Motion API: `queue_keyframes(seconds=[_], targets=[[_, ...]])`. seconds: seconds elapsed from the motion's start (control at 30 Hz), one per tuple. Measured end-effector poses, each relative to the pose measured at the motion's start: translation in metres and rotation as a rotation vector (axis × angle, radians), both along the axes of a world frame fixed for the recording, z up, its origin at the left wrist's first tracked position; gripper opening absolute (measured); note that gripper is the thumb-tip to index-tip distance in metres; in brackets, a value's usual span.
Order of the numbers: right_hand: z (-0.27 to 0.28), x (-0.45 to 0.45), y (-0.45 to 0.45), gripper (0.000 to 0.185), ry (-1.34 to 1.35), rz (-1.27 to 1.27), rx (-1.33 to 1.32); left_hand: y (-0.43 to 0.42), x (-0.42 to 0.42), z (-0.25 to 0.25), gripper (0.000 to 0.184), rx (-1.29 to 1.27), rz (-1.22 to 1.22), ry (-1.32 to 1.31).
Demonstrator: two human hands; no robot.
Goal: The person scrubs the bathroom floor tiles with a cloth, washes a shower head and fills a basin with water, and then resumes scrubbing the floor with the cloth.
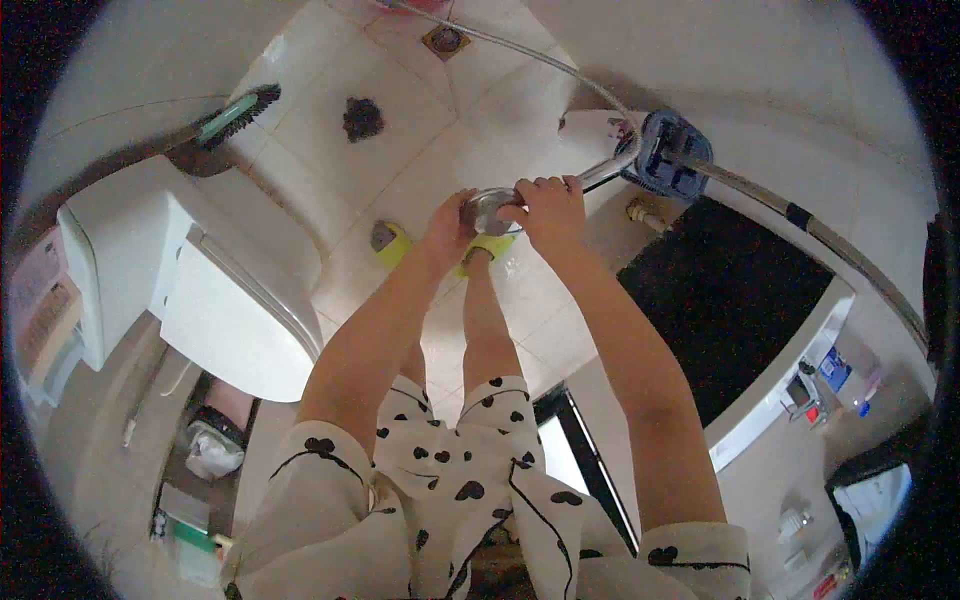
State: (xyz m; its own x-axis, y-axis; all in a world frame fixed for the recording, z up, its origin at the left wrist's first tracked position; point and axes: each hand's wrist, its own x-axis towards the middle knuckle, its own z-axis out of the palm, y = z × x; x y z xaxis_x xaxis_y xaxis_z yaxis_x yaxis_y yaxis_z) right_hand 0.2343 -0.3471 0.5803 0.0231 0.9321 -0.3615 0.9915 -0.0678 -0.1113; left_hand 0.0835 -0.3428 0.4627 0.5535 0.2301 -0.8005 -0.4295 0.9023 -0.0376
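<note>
At the left edge of the tiled floor (500, 120), a white toilet (245, 325) and a green brush (230, 120) are noted; a dark clump (363, 118) is located farther right. Above the middle of the floor, the silver shower head (488, 208) is held: its left side is gripped by the left hand (452, 225), its right side by the right hand (552, 212). Rightward, its handle (608, 173) is joined to the hose (572, 70).

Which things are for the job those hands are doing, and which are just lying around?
In use:
shower head, held by the left hand and right hand
hose, joined to it

Seemingly just there:
green brush
dark clump, can't tell of what
toilet
</note>
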Motion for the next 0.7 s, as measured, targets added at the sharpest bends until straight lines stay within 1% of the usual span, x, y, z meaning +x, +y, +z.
queue_keyframes(seconds=[0.07, 0.13, 0.17, 0.23, 0.3, 0.4, 0.43, 0.47, 0.53, 0.57, 0.63, 0.67, 0.7], targets=[[0.004, 0.012, 0.005, 0.04, -0.071, -0.003, 0.069, 0.009, 0.014, 0.012, 0.027, 0.623, -0.291, 0.235], [0.015, 0.021, 0.013, 0.039, -0.105, -0.02, 0.057, 0.016, 0.028, 0.015, 0.036, 0.873, -0.369, 0.273], [0.021, 0.027, 0.018, 0.039, -0.126, -0.028, 0.056, 0.024, 0.037, 0.015, 0.042, 0.816, -0.292, 0.187], [0.031, 0.039, 0.024, 0.037, -0.151, -0.036, 0.098, 0.035, 0.055, 0.014, 0.047, 0.97, -0.305, 0.211], [0.039, 0.051, 0.032, 0.037, -0.161, -0.045, 0.126, 0.041, 0.065, 0.014, 0.045, 1.381, -0.493, 0.454], [0.049, 0.078, 0.048, 0.037, -0.165, -0.051, 0.153, 0.072, 0.084, 0.083, 0.04, 1.393, -0.593, 0.55], [0.051, 0.083, 0.05, 0.037, -0.17, -0.044, 0.158, 0.072, 0.093, 0.063, 0.039, 1.314, -0.512, 0.418], [0.053, 0.088, 0.053, 0.038, -0.174, -0.038, 0.164, 0.073, 0.106, 0.023, 0.039, 1.232, -0.431, 0.289], [0.055, 0.098, 0.058, 0.038, -0.161, -0.01, 0.186, 0.077, 0.114, 0.019, 0.034, 1.223, -0.406, 0.214], [0.057, 0.101, 0.061, 0.038, -0.155, 0.004, 0.197, 0.077, 0.115, 0.018, 0.031, 1.299, -0.462, 0.265], [0.061, 0.104, 0.067, 0.036, -0.1, 0.051, 0.199, 0.074, 0.12, 0.01, 0.026, 1.253, -0.422, 0.266], [0.063, 0.105, 0.069, 0.036, -0.072, 0.075, 0.201, 0.072, 0.125, 0.003, 0.024, 1.13, -0.325, 0.216], [0.066, 0.106, 0.071, 0.035, -0.077, 0.092, 0.194, 0.072, 0.126, 0.008, 0.024, 1.115, -0.316, 0.228]])
